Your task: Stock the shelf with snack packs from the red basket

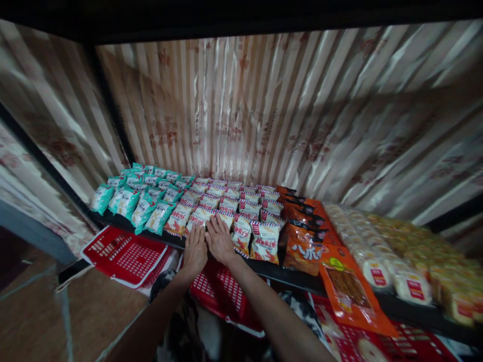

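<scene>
My left hand (196, 249) lies with fingers stretched out against the front of a white-and-orange snack bag (199, 217) on the shelf. Right beside it, my right hand (219, 240) presses flat, fingers extended, on the neighbouring snack bag (228, 219) of the same kind. Neither hand is wrapped round a bag. These bags stand in several rows, with red print and striped top edges. To their right, a front bag (264, 241) stands upright. Teal snack bags (141, 208) fill the left end of the shelf.
Orange snack packs (304, 249) and a flat orange pack (349, 289) stand right of the bags, the flat one overhanging the edge. Round wrapped cakes (377, 274) follow. Below are red baskets (126, 256). A striped sheet (234, 110) backs the shelf; a dark post (109, 100) rises left.
</scene>
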The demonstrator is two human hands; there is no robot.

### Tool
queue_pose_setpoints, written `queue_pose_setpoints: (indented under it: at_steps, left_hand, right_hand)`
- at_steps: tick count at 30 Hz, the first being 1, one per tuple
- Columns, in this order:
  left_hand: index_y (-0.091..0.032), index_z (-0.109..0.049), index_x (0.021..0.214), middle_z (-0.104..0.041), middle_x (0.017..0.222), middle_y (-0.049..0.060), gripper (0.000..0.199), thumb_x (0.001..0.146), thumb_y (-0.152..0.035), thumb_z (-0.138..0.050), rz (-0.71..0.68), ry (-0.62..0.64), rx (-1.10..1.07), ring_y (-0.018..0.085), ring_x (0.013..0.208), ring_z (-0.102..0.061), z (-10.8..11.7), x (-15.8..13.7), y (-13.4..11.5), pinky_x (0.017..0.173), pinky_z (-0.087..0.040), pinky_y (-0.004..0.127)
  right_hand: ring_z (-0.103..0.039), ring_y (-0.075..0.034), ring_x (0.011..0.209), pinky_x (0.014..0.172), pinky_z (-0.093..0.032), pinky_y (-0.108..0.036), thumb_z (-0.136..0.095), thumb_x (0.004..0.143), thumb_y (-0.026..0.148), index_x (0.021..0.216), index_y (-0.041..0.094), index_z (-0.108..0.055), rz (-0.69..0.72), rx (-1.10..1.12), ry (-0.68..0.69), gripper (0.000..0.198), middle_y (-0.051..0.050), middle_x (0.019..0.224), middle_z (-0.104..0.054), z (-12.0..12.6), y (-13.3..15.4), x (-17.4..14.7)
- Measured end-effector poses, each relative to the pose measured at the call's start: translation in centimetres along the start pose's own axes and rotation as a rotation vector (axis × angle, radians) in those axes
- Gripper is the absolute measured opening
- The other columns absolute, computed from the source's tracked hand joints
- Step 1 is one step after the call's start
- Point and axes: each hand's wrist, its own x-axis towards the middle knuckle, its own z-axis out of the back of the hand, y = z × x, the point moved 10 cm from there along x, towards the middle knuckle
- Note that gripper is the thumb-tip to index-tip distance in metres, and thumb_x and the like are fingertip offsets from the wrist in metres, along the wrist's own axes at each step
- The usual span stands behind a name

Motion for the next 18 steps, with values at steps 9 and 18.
queue_pose_setpoints:
  at_steps: [9, 18]
  left_hand:
    - [-0.009, -0.026, 0.140, -0.021, 0.148, 0.017, 0.051, 0.091, -0.022, -0.030, -0.036, -0.062, -0.030, 0.026, 0.139, -0.007, 1.1, -1.2, -1.4, 0.108, -0.026, 0.047]
    - [-0.017, -0.034, 0.138, -0.032, 0.145, 0.005, 0.048, 0.090, -0.024, -0.035, -0.137, -0.031, 0.087, 0.026, 0.138, -0.011, -0.2, -1.8, -3.2, 0.110, -0.019, 0.047]
  right_hand:
    - [-0.010, -0.026, 0.138, 0.106, -0.030, -0.047, -0.033, 0.092, 0.027, 0.131, 0.011, -0.046, -0.074, 0.010, -0.148, 0.043, -0.015, 0.147, -0.025, 0.6, -1.1, -5.2]
    - [-0.016, -0.025, 0.137, 0.107, -0.030, -0.043, -0.032, 0.092, 0.024, 0.129, 0.001, -0.045, -0.076, -0.020, -0.112, 0.046, -0.019, 0.143, -0.032, -1.1, -2.2, -5.2]
